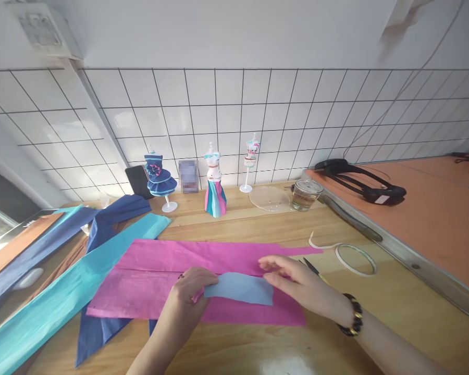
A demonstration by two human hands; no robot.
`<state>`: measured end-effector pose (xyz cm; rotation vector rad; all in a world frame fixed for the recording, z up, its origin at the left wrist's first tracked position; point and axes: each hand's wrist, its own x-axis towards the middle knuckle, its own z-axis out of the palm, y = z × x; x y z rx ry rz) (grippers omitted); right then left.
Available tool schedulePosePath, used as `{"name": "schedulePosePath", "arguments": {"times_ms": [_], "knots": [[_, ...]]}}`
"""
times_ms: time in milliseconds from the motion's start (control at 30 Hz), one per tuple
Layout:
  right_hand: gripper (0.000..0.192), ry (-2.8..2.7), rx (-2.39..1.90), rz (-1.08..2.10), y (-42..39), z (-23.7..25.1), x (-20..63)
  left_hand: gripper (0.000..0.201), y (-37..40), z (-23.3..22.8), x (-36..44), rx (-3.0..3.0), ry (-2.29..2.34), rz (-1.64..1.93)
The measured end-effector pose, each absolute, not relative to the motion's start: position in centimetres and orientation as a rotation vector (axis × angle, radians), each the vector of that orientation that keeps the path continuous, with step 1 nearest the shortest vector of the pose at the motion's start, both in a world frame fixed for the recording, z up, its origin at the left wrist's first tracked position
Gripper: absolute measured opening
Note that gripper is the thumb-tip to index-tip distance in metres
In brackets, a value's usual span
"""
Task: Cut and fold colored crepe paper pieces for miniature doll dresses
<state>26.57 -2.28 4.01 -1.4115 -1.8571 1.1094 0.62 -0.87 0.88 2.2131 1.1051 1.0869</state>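
Fingers of my left hand pinch the left end of a pale blue patch, closed on it; my right hand presses its fingertips together on the patch's upper right corner. The patch lies flat on a pink sheet spread over the wooden table. Teal paper and navy paper lie to the left. Scissors peek out just behind my right hand, a tape roll near them. Three dressed mannequins stand by the tiled wall.
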Motion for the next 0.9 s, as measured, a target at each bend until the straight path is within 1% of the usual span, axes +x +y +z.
{"name": "schedulePosePath", "arguments": {"times_ms": [67, 133, 233, 333, 400, 433, 500, 533, 600, 667, 733, 900], "knots": [[0.037, -1.906, -1.332, 1.196, -1.0, 4.0, 24.9, 0.045, -0.8, 0.8, 0.5, 2.208, 1.089, 1.056], [0.04, -1.973, -1.295, 1.259, 0.1, 3.8, 24.0, 0.047, -0.7, 0.8, 0.2, 2.183, 1.097, 1.035], [0.046, -2.058, -1.264, 1.435, 1.0, 3.4, 23.5, 0.043, -0.6, 0.7, -0.1, 2.118, 1.129, 1.048], [0.043, -2.0, -1.187, 1.579, 0.9, 3.0, 23.4, 0.036, -0.7, 0.5, 0.1, 1.95, 1.202, 1.086], [0.04, -1.896, -1.151, 1.578, 0.7, 2.8, 23.2, 0.032, -0.7, 0.6, 0.5, 1.677, 1.276, 1.138], [0.04, -1.833, -1.155, 1.565, 0.5, 2.8, 23.1, 0.036, -0.7, 0.6, 0.9, 1.503, 1.28, 1.157], [0.039, -1.715, -1.169, 1.531, 0.3, 2.7, 22.6, 0.051, -0.8, 0.9, 1.6, 1.157, 1.177, 1.139], [0.038, -1.666, -1.173, 1.518, 0.1, 2.7, 22.3, 0.054, -0.9, 1.1, 1.9, 1.027, 1.086, 1.1], [0.035, -1.607, -1.182, 1.487, -0.2, 2.8, 21.7, 0.054, -1.0, 1.5, 2.4, 0.859, 0.919, 0.991], [0.033, -1.577, -1.202, 1.441, -0.5, 2.8, 21.2, 0.056, -1.3, 1.7, 2.8, 0.806, 0.838, 0.906], [0.032, -1.561, -1.228, 1.411, -0.8, 2.7, 20.7, 0.054, -1.5, 1.8, 3.1, 0.859, 0.858, 0.862], [0.033, -1.57, -1.28, 1.353, -1.1, 2.0, 20.3, 0.034, -1.5, 1.7, 3.4, 1.002, 1.005, 0.83]]}}
